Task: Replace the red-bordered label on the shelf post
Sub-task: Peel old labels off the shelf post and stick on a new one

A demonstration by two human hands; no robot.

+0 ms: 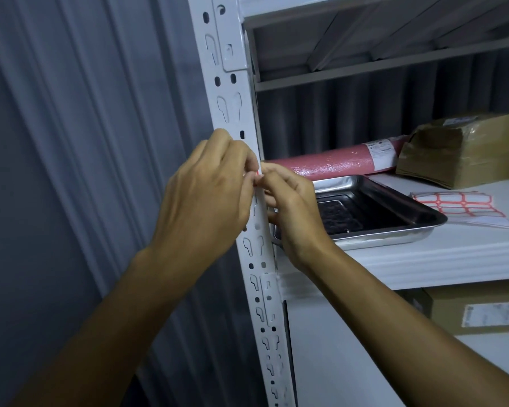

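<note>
Where the fingertips of both hands meet on the white shelf post (249,242), a sliver of red edge shows: that's the red-bordered label (257,172), almost wholly hidden under the fingers, sitting on the post's front corner about halfway up the frame. Left hand (207,186) comes in from seven o'clock, knuckles toward us, fingers curled over the post's face and pinching at the label. Right hand (290,208) arrives from four o'clock, its thumb and forefinger curled in and nipping the same spot from the shelf side; the other fingers fold loosely below. Both hands touch the post and each other at the label.

Out at three o'clock from the hands, a steel tray (394,227) sits on the white shelf board (453,254), its near corner tucked behind the right wrist. Further along at three o'clock lies a sheet of red-bordered labels (460,204), flat on the board, just beside the tray's far rim. At two o'clock, a pink foam roll (335,165) lies behind the tray, with a brown taped parcel (465,154) beyond it. Down at four o'clock, a cardboard box (482,309) with a white sticker rests on the shelf below. Grey corrugated wall (71,142) fills nine o'clock.
</note>
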